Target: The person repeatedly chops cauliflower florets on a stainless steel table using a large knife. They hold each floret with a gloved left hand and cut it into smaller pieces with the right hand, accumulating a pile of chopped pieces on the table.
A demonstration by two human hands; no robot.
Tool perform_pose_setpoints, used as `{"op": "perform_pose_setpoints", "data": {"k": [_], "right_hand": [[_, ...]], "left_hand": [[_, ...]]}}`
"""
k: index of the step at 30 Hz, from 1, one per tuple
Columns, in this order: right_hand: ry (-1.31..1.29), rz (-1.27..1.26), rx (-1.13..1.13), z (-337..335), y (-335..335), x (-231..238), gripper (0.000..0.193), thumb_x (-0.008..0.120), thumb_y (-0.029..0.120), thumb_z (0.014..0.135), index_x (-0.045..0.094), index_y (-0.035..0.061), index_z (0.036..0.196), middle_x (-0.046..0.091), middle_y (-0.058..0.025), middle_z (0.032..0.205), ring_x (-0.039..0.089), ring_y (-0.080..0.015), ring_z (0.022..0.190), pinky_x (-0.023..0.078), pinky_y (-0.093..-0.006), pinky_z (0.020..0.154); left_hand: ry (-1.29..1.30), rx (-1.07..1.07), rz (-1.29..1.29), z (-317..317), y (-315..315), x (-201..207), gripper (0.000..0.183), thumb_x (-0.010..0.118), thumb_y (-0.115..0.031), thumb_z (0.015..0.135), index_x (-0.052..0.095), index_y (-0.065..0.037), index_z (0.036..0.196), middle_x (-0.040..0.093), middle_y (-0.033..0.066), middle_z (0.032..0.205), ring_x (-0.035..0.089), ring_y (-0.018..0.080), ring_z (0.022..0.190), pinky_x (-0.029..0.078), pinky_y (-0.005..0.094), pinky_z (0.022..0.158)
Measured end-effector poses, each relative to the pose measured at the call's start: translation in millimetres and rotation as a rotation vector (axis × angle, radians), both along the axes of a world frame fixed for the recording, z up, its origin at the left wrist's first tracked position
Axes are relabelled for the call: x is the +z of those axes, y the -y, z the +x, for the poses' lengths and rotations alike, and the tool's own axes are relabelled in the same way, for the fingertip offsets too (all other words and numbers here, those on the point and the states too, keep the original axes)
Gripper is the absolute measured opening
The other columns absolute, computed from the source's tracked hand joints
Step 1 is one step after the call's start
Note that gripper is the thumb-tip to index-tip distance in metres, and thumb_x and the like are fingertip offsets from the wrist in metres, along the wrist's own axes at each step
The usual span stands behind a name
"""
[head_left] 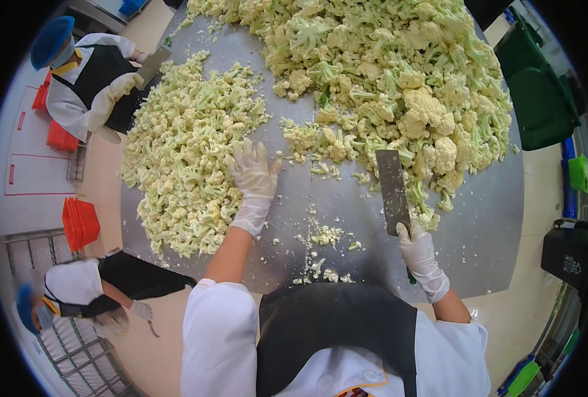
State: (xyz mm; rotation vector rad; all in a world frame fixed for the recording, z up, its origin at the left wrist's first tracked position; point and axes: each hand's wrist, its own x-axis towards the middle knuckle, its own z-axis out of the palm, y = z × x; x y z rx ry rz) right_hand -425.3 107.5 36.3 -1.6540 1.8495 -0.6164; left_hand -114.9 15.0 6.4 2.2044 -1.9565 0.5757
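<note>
My left hand (254, 180), in a thin translucent glove, lies with fingers spread against the right side of a pile of small cauliflower florets (185, 142). A cleaver (392, 188) with a broad grey blade is gripped in my gloved right hand (421, 258). Its blade points away from me, beside the near edge of a bigger heap of cauliflower (400, 73) with larger heads and pieces. Between my hands, crumbs and a few small cauliflower bits (327, 235) are scattered over the metal table (282, 258).
At the far left a co-worker (95, 76) also holds a cleaver (154, 66) by the florets. Another person (89, 284) stands at lower left, near red baskets (80, 223) and a metal rack (85, 357). Green (539, 99) and black bins (567, 251) stand along the right.
</note>
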Motion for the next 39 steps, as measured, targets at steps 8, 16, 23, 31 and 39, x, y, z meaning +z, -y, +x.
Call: {"op": "perform_pose_setpoints", "data": {"k": [8,16,23,31,39], "right_hand": [[-0.053,-0.089,0.193,20.1,17.7,-0.4,0.023,0.055,0.023,0.078,0.048,0.0038,0.069,0.048,-0.0178,0.048,0.050,-0.0360,0.046,0.038,-0.0425,0.042],[-0.218,0.055,0.314,15.1,-14.7,21.6,0.021,0.050,0.025,0.081,0.049,0.0050,0.074,0.050,-0.0154,0.048,0.052,-0.0345,0.047,0.040,-0.0424,0.043],[-0.470,0.205,0.475,23.1,-29.8,23.4,0.017,0.046,0.021,0.082,0.047,0.0050,0.076,0.054,-0.0124,0.051,0.056,-0.0293,0.047,0.044,-0.0399,0.044],[-0.498,0.181,0.489,46.8,-6.0,-8.0,0.017,0.046,0.020,0.081,0.048,0.0034,0.079,0.055,-0.0146,0.053,0.057,-0.0311,0.050,0.045,-0.0405,0.046],[-0.334,0.181,0.479,30.3,-20.9,29.1,0.021,0.048,0.024,0.081,0.048,0.0027,0.079,0.055,-0.0157,0.053,0.056,-0.0327,0.050,0.044,-0.0421,0.048]], "left_hand": [[-0.984,-0.299,0.165,-41.2,46.8,-21.7,0.031,0.056,-0.007,0.076,0.047,-0.006,0.105,0.048,0.0146,0.103,0.050,0.0251,0.091,0.043,0.0359,0.079],[-1.079,-0.419,0.196,-95.0,-82.0,-22.0,0.032,0.062,-0.003,0.065,0.048,-0.006,0.094,0.051,0.0115,0.086,0.051,0.0266,0.078,0.043,0.0351,0.066],[-0.874,-0.424,0.190,-95.8,-93.3,-35.2,0.025,0.062,-0.005,0.063,0.050,-0.004,0.084,0.052,0.0128,0.086,0.050,0.0308,0.077,0.040,0.0387,0.067],[-0.847,-0.351,0.277,-99.6,-99.4,-29.1,0.023,0.061,-0.007,0.064,0.051,-0.006,0.085,0.052,0.0109,0.088,0.050,0.0294,0.081,0.039,0.0383,0.068],[-0.897,-0.349,0.188,-89.6,-95.5,-33.9,0.019,0.060,-0.007,0.064,0.050,-0.006,0.080,0.053,0.0137,0.074,0.051,0.0326,0.071,0.040,0.0411,0.064]]}}
